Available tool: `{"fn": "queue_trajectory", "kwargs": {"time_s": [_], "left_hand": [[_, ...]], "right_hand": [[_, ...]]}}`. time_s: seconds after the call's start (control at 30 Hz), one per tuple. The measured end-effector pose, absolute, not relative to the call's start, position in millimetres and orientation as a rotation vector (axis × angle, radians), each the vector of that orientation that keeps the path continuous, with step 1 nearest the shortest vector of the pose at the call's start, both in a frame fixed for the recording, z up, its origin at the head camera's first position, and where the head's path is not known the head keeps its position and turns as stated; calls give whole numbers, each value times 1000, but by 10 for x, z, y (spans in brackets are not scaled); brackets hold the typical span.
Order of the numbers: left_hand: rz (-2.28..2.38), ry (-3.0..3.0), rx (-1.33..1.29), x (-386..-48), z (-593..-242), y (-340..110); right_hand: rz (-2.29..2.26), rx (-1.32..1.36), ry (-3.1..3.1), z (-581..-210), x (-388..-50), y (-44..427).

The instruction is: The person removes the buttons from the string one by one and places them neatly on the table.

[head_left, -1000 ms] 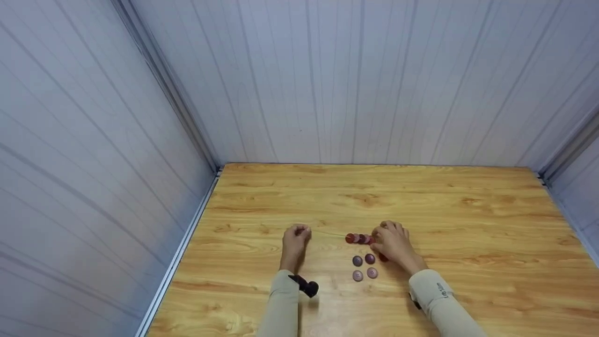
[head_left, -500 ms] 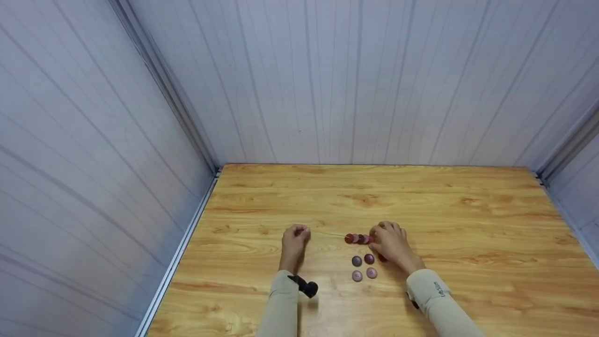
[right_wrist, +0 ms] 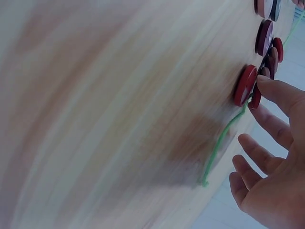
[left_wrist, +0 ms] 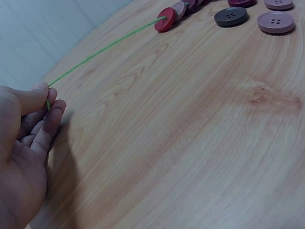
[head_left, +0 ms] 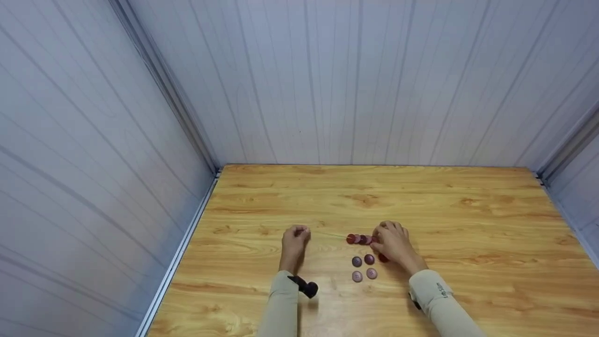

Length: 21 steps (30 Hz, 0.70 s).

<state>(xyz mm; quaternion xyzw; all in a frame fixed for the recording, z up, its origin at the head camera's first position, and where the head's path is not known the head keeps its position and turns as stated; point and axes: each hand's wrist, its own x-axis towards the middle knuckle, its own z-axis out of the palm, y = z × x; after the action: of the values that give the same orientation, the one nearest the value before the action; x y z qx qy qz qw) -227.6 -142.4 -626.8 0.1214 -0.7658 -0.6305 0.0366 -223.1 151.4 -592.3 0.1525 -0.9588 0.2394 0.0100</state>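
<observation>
Strung buttons (head_left: pixel 363 239) slightly farther right than before

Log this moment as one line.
left hand: pinches green string | right hand: pinches strung red button | loose buttons: on table

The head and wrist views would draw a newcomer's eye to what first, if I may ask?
The bright green string probably comes first, running from the left hand to a red button in the left wrist view. Then comes the row of overlapping buttons on the table, its right end pinched by the right hand. Four more buttons sit below the row in the head view.
</observation>
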Motion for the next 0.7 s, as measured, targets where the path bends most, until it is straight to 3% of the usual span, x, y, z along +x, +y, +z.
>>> {"fn": "queue_trajectory", "kwargs": {"time_s": [0.7], "left_hand": [[-1954, -2321, 350, -2269, -6279, -1423]], "right_hand": [[734, 378, -3007, -5923, -2249, 1719]]}}
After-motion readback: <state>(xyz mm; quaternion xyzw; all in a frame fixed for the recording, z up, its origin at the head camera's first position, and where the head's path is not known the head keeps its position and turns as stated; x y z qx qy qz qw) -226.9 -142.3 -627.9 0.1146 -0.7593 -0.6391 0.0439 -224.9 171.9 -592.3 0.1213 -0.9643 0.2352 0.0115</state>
